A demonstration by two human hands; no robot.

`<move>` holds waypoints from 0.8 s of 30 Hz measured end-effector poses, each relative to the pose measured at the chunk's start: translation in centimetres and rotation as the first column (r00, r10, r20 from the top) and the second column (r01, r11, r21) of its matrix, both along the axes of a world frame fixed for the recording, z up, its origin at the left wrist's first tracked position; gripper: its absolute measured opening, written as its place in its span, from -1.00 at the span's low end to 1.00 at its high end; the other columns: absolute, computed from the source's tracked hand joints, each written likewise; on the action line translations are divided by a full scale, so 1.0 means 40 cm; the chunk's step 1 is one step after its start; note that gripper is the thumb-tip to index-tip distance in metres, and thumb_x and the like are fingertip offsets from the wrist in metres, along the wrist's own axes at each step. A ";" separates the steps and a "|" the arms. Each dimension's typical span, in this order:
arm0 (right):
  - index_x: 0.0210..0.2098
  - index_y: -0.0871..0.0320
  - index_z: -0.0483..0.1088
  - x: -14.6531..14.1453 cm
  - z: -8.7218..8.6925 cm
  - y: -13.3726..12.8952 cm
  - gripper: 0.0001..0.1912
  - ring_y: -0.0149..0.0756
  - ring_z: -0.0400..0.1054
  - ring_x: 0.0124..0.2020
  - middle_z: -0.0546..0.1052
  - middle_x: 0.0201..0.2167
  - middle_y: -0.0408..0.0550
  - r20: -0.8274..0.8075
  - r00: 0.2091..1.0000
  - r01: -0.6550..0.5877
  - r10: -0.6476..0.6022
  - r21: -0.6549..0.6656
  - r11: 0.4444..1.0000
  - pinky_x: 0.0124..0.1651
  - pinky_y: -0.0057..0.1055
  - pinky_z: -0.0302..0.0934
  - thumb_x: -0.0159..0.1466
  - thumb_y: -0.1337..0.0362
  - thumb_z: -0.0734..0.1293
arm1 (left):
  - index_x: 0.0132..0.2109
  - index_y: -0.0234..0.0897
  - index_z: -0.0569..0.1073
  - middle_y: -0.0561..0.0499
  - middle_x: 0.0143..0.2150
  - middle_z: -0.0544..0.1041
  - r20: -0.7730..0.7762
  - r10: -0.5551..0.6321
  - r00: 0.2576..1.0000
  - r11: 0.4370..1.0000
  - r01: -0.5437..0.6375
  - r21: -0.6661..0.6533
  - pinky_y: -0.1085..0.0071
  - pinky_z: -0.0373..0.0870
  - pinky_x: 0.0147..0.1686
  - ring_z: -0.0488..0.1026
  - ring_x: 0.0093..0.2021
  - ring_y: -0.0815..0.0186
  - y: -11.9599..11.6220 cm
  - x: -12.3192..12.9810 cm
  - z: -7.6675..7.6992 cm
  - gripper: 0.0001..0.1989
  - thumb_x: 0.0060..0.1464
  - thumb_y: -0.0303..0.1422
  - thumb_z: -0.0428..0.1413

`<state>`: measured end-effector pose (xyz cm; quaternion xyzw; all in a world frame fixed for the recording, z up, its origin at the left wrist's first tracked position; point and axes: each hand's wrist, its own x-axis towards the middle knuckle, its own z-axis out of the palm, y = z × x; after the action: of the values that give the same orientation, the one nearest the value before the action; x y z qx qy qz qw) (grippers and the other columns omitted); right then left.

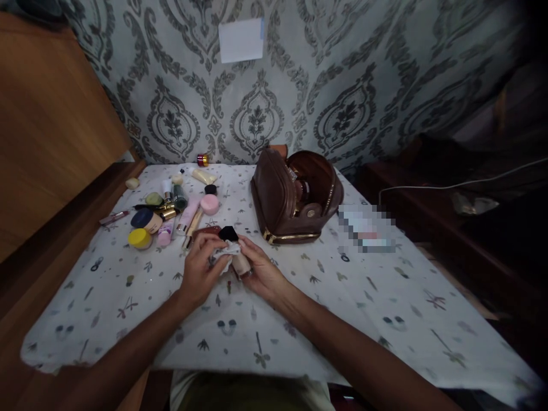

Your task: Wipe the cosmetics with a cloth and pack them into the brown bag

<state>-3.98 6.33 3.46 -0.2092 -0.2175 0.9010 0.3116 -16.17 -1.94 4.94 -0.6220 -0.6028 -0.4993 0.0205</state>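
Forearms (pixel 338 337) converge; bottle (pixel 241 264) tilts in right hand (pixel 264 273), tissue (pixel 231 249) in left hand (pixel 200 273).

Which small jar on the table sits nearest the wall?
The red-and-gold jar, at the back edge; the pink jar and yellow-lidded jar sit farther forward.

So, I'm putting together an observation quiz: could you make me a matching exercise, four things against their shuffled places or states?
1. Brown bag
2. Bottle
3. White card
4. White tissue

A. Pinched by the left hand
B. Up against the patterned wall
C. Open, on the table
D. Gripped by the right hand

Pairs: 1-C, 2-D, 3-B, 4-A
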 end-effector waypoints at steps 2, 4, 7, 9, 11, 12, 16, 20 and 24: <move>-0.29 0.11 0.54 0.000 -0.001 0.002 -0.69 -0.46 0.40 -0.47 0.59 -0.41 -0.22 0.006 1.000 0.019 -0.019 0.004 1.000 -0.41 -0.56 0.27 -0.04 0.29 0.58 | -0.13 -0.19 0.47 -0.03 -0.16 0.43 -0.047 -0.048 0.998 0.999 0.049 0.015 0.30 0.41 -0.12 0.43 -0.12 0.25 -0.006 0.012 0.000 -0.89 0.17 -0.40 0.13; -0.30 0.12 0.53 0.001 -0.002 0.005 -0.72 -0.45 0.40 -0.47 0.59 -0.41 -0.21 0.007 1.000 0.023 -0.023 0.010 1.000 -0.42 -0.56 0.26 -0.01 0.28 0.57 | -0.11 -0.20 0.47 -0.03 -0.16 0.43 -0.086 -0.106 0.991 0.994 0.109 0.030 0.33 0.43 -0.15 0.44 -0.15 0.27 -0.013 0.026 -0.001 -0.87 0.18 -0.43 0.13; -0.29 0.13 0.52 0.007 -0.006 0.013 -0.71 -0.42 0.42 -0.44 0.59 -0.42 -0.18 0.015 1.000 0.015 -0.015 0.004 1.000 -0.40 -0.56 0.28 0.00 0.24 0.57 | -0.08 -0.22 0.45 -0.07 -0.14 0.42 -0.153 -0.214 0.965 0.975 0.221 0.027 0.37 0.45 -0.17 0.45 -0.14 0.28 -0.022 0.046 -0.004 -0.82 0.17 -0.49 0.13; -0.30 0.15 0.51 0.010 -0.010 0.019 -0.72 -0.41 0.43 -0.44 0.59 -0.44 -0.16 0.036 0.999 -0.015 0.015 -0.017 1.000 -0.38 -0.54 0.30 0.04 0.21 0.55 | -0.06 -0.23 0.43 -0.09 -0.13 0.42 -0.189 -0.271 0.944 0.960 0.279 0.014 0.37 0.46 -0.18 0.45 -0.14 0.28 -0.025 0.057 -0.009 -0.79 0.16 -0.52 0.11; -0.31 0.18 0.50 0.013 -0.013 0.024 -0.75 -0.38 0.43 -0.46 0.59 -0.46 -0.13 0.051 0.996 -0.070 0.074 -0.066 0.995 -0.38 -0.52 0.31 0.09 0.18 0.51 | -0.04 -0.23 0.43 -0.10 -0.13 0.43 -0.201 -0.292 0.935 0.954 0.300 0.007 0.37 0.48 -0.19 0.46 -0.15 0.28 -0.026 0.061 -0.012 -0.78 0.17 -0.54 0.09; -0.32 0.19 0.50 0.014 -0.013 0.026 -0.77 -0.38 0.43 -0.48 0.59 -0.46 -0.11 0.048 0.993 -0.106 0.111 -0.103 0.989 -0.41 -0.51 0.30 0.12 0.17 0.49 | -0.04 -0.23 0.43 -0.11 -0.14 0.43 -0.197 -0.287 0.937 0.955 0.295 0.011 0.37 0.48 -0.20 0.46 -0.16 0.28 -0.025 0.061 -0.013 -0.78 0.18 -0.53 0.08; -0.39 0.24 0.48 0.013 -0.004 0.019 -0.77 -0.42 0.36 -0.55 0.56 -0.48 -0.11 -0.011 0.988 -0.151 0.152 -0.212 0.965 -0.53 -0.54 0.21 0.18 0.17 0.45 | -0.05 -0.20 0.46 -0.08 -0.14 0.44 -0.155 -0.207 0.966 0.977 0.212 0.013 0.33 0.47 -0.18 0.46 -0.14 0.26 -0.019 0.043 -0.010 -0.81 0.19 -0.47 0.09; -0.40 0.20 0.47 0.011 0.007 0.003 -0.80 -0.48 0.36 -0.51 0.54 -0.50 -0.22 -0.032 0.998 -0.066 0.062 -0.133 0.989 -0.47 -0.57 0.23 0.05 0.29 0.54 | -0.10 -0.19 0.48 -0.05 -0.15 0.44 -0.086 -0.095 0.992 0.995 0.097 0.019 0.31 0.44 -0.14 0.45 -0.14 0.26 -0.009 0.016 -0.003 -0.86 0.19 -0.42 0.12; -0.37 0.16 0.48 0.014 0.003 -0.002 -0.79 -0.44 0.41 -0.44 0.56 -0.45 -0.22 0.042 0.997 -0.067 0.071 -0.092 0.993 -0.36 -0.50 0.31 0.03 0.33 0.55 | -0.14 -0.19 0.49 -0.03 -0.16 0.44 -0.027 -0.001 1.000 1.000 0.002 0.026 0.28 0.42 -0.09 0.44 -0.10 0.24 0.002 -0.006 0.007 -0.89 0.17 -0.39 0.13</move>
<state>-3.41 6.25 3.59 -0.2358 -0.1904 0.9152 0.2655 -16.42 -1.86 5.23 -0.6290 -0.5954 -0.4985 0.0363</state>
